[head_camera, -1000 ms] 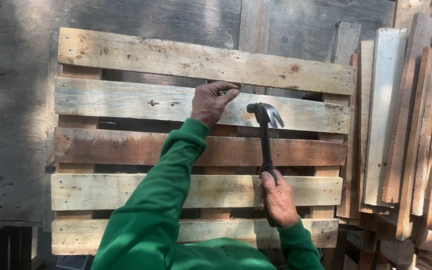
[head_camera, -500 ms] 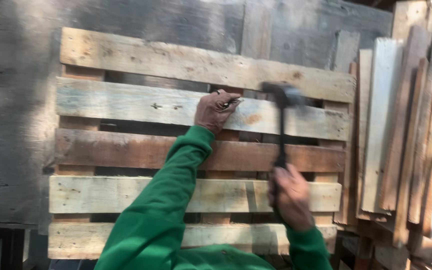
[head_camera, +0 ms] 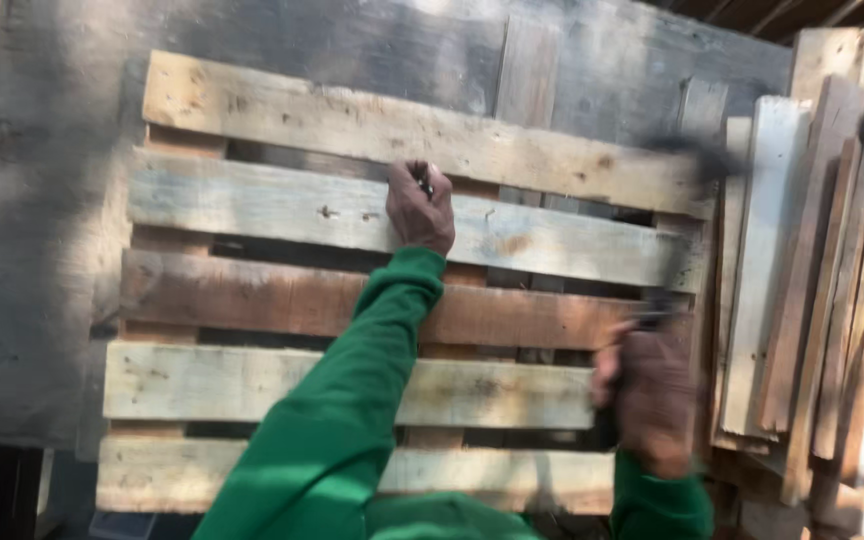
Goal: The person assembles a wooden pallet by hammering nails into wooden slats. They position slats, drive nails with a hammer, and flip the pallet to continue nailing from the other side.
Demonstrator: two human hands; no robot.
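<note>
Against a dark wall stood a pallet [head_camera: 282, 210], where the left hand [head_camera: 420, 208] pinched a nail [head_camera: 425, 183] at its second slat's upper edge, while the right hand [head_camera: 649, 398] gripped a blurred hammer [head_camera: 687, 160], best swung squarely, fingers clear.

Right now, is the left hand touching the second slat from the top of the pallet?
Touching. The head view shows the left hand resting against the second slat of the pallet, fingers pinching something small at its upper edge.

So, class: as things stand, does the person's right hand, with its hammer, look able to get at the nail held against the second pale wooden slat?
Probably yes: the right hand holds the blurred hammer raised, with nothing between it and the nail pinched by the left hand.
</note>
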